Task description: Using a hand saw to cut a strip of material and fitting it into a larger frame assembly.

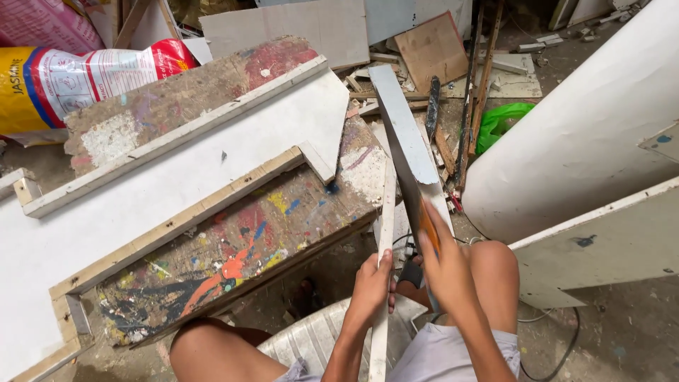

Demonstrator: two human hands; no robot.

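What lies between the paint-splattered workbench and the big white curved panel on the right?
In the head view, the handsaw blade and the thin white wooden strip lie there, above debris-strewn floor, with both hands at their near ends.

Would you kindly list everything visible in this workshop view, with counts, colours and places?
Paint-splattered board: one, brown with multicoloured paint, centre, in front of the knees.
White framed panel: one, white with pale wood edging, lying across the board.
Handsaw blade: one, grey, centre, pointing away.
Thin wood strip: one, off-white, upright beside the saw.
Printed sack: one, yellow, white and red, upper left.
Green plastic bag: one, upper right among scraps.
Large curved white panel: one, right.
White plastic chair: one, under the person.
Black cable: one, on the floor, lower right.
Left hand: gripping the strip.
Right hand: on the saw handle.
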